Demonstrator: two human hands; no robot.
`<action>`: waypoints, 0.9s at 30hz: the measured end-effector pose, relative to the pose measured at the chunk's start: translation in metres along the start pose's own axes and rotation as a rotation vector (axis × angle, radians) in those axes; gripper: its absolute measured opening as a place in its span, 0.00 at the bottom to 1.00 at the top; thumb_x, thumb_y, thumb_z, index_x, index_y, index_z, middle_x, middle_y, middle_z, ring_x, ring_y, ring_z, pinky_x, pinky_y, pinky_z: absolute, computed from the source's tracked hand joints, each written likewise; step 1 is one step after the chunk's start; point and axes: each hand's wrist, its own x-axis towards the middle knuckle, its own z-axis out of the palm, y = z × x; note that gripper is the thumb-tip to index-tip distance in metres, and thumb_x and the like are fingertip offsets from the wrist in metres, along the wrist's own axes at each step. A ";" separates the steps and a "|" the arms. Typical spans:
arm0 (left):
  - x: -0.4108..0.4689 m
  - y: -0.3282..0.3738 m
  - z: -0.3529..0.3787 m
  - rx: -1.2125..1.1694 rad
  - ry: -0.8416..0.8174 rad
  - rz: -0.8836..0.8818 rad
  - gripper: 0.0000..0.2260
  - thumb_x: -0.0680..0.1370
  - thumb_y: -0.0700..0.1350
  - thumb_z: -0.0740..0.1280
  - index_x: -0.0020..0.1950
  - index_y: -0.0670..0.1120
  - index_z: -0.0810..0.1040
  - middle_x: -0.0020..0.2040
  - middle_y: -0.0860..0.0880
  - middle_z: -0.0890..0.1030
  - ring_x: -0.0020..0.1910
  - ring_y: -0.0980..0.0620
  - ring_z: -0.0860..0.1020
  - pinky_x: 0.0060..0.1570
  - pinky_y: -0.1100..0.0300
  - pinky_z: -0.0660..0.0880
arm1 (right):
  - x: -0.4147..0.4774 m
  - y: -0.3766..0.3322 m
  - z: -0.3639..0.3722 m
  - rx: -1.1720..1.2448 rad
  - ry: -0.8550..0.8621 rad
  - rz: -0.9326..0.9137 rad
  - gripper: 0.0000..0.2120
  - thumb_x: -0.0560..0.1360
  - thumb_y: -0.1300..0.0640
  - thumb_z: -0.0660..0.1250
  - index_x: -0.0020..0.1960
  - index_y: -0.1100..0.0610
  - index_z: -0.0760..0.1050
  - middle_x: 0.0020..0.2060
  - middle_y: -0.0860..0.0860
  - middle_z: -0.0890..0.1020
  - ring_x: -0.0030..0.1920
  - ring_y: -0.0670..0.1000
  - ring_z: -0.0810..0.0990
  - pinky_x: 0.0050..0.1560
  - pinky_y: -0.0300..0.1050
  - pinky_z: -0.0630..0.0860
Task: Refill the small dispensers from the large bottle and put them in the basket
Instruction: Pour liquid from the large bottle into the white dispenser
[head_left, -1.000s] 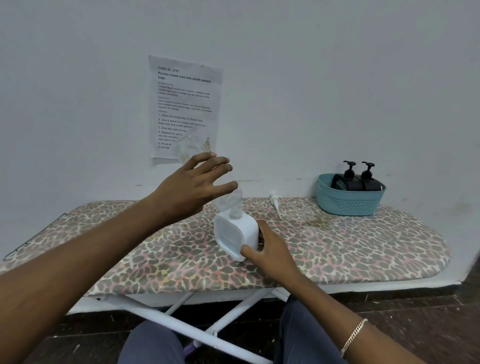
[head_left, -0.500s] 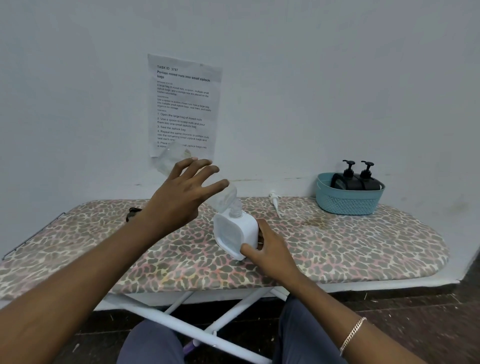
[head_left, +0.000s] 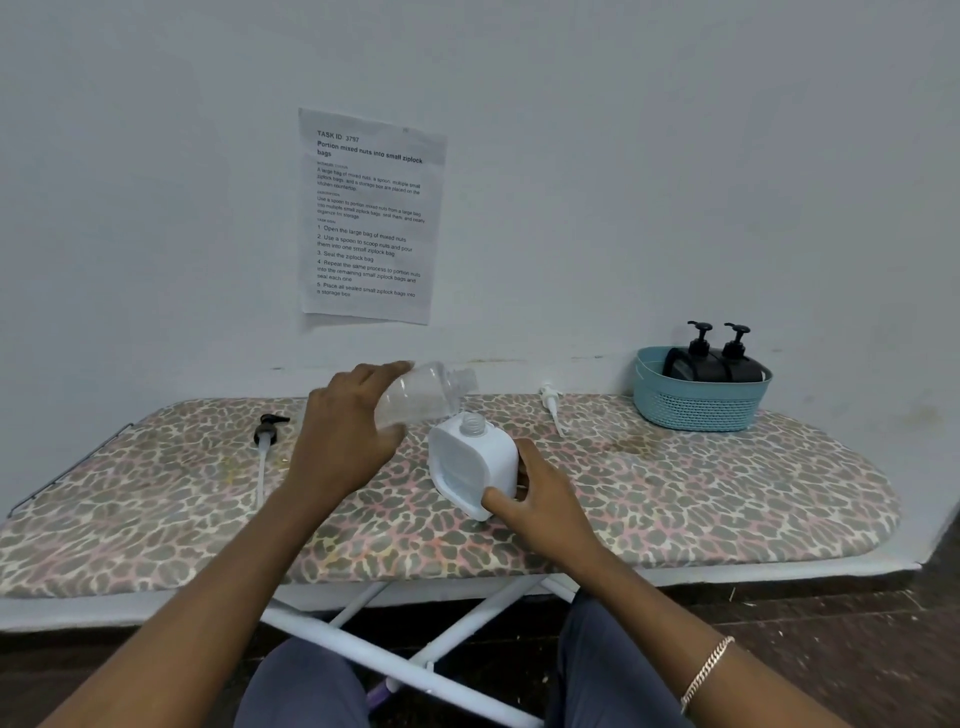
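- Bottle (head_left: 423, 397), clear, tilted at centre frame: our left hand (head_left: 345, 436) curls round it.
- Our right hand (head_left: 540, 486) grips the uncapped white dispenser (head_left: 470, 465) just below it.

Clear glossy plastic bottle (head_left: 423, 397); matt white plastic dispenser (head_left: 475, 462); patterned cloth board cover (head_left: 675, 493); perforated, probably plastic, teal basket (head_left: 698, 402).

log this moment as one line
left hand: grips clear bottle sideways above white dispenser | right hand: holds white dispenser, neck open | basket: two black dispensers inside
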 end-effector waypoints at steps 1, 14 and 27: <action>-0.001 0.000 0.001 -0.090 0.013 -0.061 0.32 0.72 0.44 0.78 0.75 0.53 0.75 0.65 0.49 0.82 0.61 0.44 0.80 0.60 0.46 0.75 | 0.000 0.000 0.000 -0.003 0.002 -0.002 0.30 0.74 0.50 0.73 0.73 0.45 0.68 0.59 0.44 0.80 0.54 0.41 0.81 0.47 0.46 0.85; -0.019 -0.013 0.028 -0.370 0.156 -0.459 0.30 0.70 0.48 0.83 0.61 0.45 0.67 0.56 0.45 0.78 0.51 0.42 0.81 0.44 0.53 0.76 | 0.000 0.001 0.001 -0.043 0.007 -0.007 0.28 0.75 0.49 0.72 0.73 0.46 0.68 0.58 0.45 0.80 0.53 0.43 0.81 0.46 0.45 0.84; -0.029 -0.002 0.040 -0.413 0.215 -0.475 0.41 0.68 0.53 0.84 0.71 0.48 0.64 0.69 0.43 0.74 0.64 0.41 0.78 0.56 0.48 0.79 | -0.010 -0.004 0.023 -0.106 0.077 -0.051 0.28 0.79 0.43 0.69 0.74 0.50 0.65 0.54 0.45 0.78 0.48 0.44 0.80 0.38 0.40 0.78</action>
